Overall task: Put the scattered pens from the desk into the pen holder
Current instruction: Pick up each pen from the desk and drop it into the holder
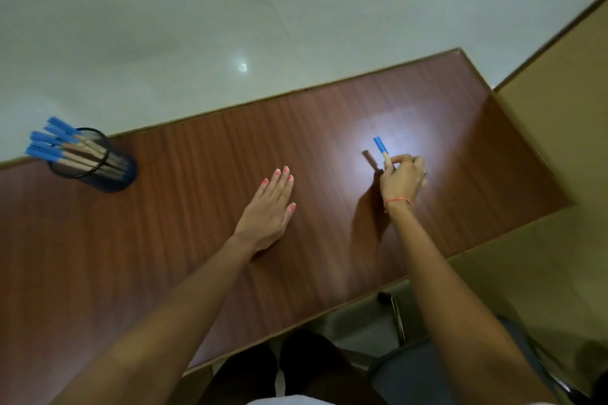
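Note:
A black mesh pen holder stands at the far left of the brown wooden desk, near its back edge. Several blue-capped pens stick out of it, leaning left. My right hand is raised over the right part of the desk and grips one blue-capped pen, whose cap points up and away from me. My left hand lies flat on the middle of the desk, palm down, fingers together, holding nothing. No loose pens show on the desk surface.
Pale tiled floor lies beyond the desk's back edge. A tan partition borders the desk on the right. A chair with a metal frame sits below the desk's near edge.

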`<state>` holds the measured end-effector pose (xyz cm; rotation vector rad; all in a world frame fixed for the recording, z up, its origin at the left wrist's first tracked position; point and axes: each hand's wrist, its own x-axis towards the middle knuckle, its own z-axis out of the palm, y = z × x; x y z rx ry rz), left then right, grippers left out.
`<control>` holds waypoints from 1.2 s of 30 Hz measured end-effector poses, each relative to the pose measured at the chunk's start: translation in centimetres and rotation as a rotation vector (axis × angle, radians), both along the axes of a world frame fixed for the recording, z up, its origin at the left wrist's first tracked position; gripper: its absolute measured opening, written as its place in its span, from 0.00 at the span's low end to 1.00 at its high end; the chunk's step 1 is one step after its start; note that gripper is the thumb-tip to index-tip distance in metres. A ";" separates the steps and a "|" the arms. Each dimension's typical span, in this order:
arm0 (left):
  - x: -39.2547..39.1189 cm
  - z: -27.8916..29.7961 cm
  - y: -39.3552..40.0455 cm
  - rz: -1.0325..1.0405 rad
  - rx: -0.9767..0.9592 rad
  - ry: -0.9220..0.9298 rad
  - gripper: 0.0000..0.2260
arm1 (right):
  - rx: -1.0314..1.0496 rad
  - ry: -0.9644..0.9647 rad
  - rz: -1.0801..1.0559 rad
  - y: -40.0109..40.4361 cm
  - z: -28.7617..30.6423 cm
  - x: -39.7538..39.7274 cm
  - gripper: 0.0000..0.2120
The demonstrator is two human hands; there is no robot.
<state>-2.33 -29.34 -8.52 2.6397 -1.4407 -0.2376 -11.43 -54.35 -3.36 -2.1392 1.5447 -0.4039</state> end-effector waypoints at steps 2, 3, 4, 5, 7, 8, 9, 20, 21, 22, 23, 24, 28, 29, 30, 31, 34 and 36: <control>0.3 0.0 1.5 -0.069 0.000 -0.025 0.28 | -0.028 -0.121 0.081 1.0 1.4 2.2 0.06; 0.6 0.0 2.7 -0.085 -0.005 -0.029 0.28 | -0.023 -0.226 0.146 2.0 2.2 4.0 0.05; 0.7 0.0 3.7 -0.106 -0.009 -0.027 0.28 | -0.006 -0.332 0.204 2.8 3.0 5.4 0.05; 0.9 0.0 4.7 -0.116 -0.014 -0.030 0.28 | 0.022 -0.421 0.258 3.9 4.1 6.9 0.06; 1.6 0.0 7.4 -0.110 -0.018 -0.045 0.28 | 0.084 -0.540 0.386 7.7 6.4 10.4 0.14; 2.0 -0.1 8.5 -0.106 -0.025 -0.037 0.28 | 0.113 -0.586 0.453 9.7 7.4 11.9 0.18; 2.3 -0.1 9.5 -0.094 -0.035 -0.013 0.29 | 0.145 -0.627 0.522 11.7 8.3 13.2 0.23; 4.7 -1.3 15.5 -0.005 -0.153 -0.018 0.32 | 0.311 -0.825 1.056 31.2 11.3 22.2 0.27; 4.8 -1.4 15.5 -0.006 -0.167 0.003 0.32 | 0.299 -0.805 1.078 31.9 10.7 22.7 0.26; 4.9 -1.4 15.4 -0.009 -0.173 0.032 0.32 | 0.274 -0.794 1.102 32.4 10.1 23.2 0.24; 4.9 -1.6 15.5 -0.001 -0.172 0.062 0.32 | 0.245 -0.771 1.123 32.9 9.5 23.5 0.23; 5.0 -1.8 15.5 0.013 -0.174 0.083 0.32 | 0.216 -0.751 1.138 33.1 8.7 23.9 0.21; 5.0 -1.9 15.6 0.022 -0.239 0.130 0.30 | 0.113 -0.590 1.151 33.7 5.8 24.6 0.19; 5.0 -1.8 15.6 0.020 -0.264 0.128 0.29 | 0.086 -0.538 1.137 33.9 5.4 24.6 0.18; 5.0 -1.7 15.6 0.020 -0.290 0.116 0.28 | 0.022 -0.515 1.120 34.0 4.8 24.7 0.17; 5.0 -1.6 15.6 0.023 -0.313 0.105 0.27 | -0.046 -0.483 1.106 34.0 4.7 24.7 0.15; 4.9 -1.6 15.6 0.028 -0.312 0.098 0.27 | -0.208 -0.429 1.072 33.5 4.4 24.8 0.11; 4.9 -1.7 15.5 0.028 -0.276 0.098 0.28 | -0.228 -0.373 1.085 33.4 5.1 24.9 0.08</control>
